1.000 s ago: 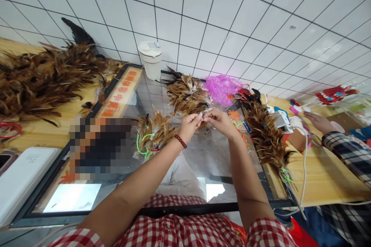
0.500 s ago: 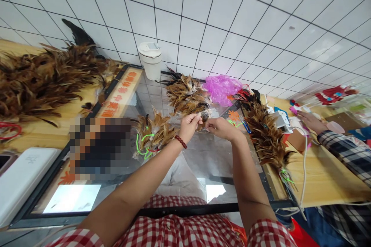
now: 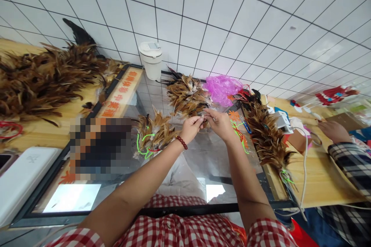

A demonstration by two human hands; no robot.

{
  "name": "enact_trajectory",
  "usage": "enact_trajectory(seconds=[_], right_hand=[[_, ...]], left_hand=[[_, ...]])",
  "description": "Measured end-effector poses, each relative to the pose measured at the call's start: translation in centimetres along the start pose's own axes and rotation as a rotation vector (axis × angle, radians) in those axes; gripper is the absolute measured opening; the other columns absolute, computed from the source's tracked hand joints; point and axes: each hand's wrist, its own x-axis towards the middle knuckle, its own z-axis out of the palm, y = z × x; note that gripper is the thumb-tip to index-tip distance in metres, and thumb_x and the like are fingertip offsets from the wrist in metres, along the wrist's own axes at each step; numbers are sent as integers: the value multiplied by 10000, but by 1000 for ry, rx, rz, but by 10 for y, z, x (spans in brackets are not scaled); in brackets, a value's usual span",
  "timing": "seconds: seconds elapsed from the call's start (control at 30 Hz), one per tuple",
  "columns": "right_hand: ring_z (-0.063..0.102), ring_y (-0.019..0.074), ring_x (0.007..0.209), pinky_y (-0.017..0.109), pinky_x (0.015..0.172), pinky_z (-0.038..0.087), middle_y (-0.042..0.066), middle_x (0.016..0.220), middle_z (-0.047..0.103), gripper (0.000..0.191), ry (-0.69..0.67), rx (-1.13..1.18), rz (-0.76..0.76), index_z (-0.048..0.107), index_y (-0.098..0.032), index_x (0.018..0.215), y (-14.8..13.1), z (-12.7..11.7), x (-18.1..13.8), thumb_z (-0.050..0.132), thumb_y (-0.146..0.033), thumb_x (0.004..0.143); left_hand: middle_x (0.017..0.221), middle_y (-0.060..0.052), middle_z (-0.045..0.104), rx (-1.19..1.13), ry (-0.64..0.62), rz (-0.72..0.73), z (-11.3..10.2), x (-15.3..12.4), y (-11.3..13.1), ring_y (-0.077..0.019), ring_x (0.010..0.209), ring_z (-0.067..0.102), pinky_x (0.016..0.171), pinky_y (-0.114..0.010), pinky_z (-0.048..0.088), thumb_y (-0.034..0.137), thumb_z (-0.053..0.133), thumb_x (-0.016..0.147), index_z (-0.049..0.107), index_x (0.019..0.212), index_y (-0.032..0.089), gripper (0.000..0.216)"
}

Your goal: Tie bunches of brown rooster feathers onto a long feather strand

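At far left, a broad pile of brown feathers (image 3: 40, 81) is spread on a yellow wooden table (image 3: 36, 136). Orange-red printed characters (image 3: 121, 90) are seen along the left border of a clear glass panel (image 3: 208, 158); they cannot be read with certainty. A brown-and-cream feather bundle with neon-green cord (image 3: 158, 125) is laid on the glass. Just beyond the hands, a larger brown feather bundle (image 3: 187, 94) is placed. The left hand (image 3: 191, 129) is held with fingers curled and pressed together; whether anything is pinched cannot be told. The right hand (image 3: 220, 125) is held at the left fingertips, forefinger extended; whether its pinch is closed cannot be told. Behind, a translucent magenta plastic bag (image 3: 222, 89) is placed.
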Motion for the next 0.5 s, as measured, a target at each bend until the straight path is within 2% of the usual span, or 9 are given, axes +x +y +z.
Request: enact_trajectory(seconds=[0.13, 0.23, 0.33, 0.4, 0.5], right_hand=[[675, 213, 959, 338, 869, 505, 77, 1073, 722, 422, -28, -38, -40, 565, -222, 1300, -1, 2, 1, 467, -176, 891], [639, 214, 1046, 341, 921, 487, 108, 1160, 680, 392, -18, -23, -117, 598, -193, 1265, -1, 2, 2, 423, -175, 914], [625, 201, 1057, 323, 923, 485, 106, 1176, 665, 397, -75, 4, -190, 638, -199, 1215, 0, 1, 2, 390, -134, 912], [628, 198, 1041, 323, 918, 487, 98, 1165, 669, 415, -104, -3, -187, 640, -213, 1214, 0, 0, 2, 388, -112, 901], [605, 206, 1104, 346, 952, 476, 100, 1225, 640, 473, -62, -22, -142, 590, -219, 1283, -1, -2, 1, 389, -84, 877]], left_hand=[[498, 38, 479, -101, 20, -17, -1, 0, 7, -43, 422, 346, 423, -201, 227, 541, 672, 711, 641, 705, 139, 403], [501, 40, 468, -176, 14, -35, -1, 0, 11, -35, 425, 344, 416, -192, 223, 551, 689, 691, 637, 708, 134, 421], [514, 38, 474, -204, 11, -50, -1, -1, 12, -31, 426, 342, 408, -189, 220, 554, 699, 680, 650, 734, 128, 432], [517, 38, 474, -203, 15, -52, -1, -1, 12, -31, 430, 344, 407, -188, 220, 553, 701, 678, 656, 743, 125, 435], [514, 36, 472, -189, 25, -42, -1, -1, 11, -33, 438, 356, 415, -186, 226, 552, 703, 675, 649, 724, 124, 434]])
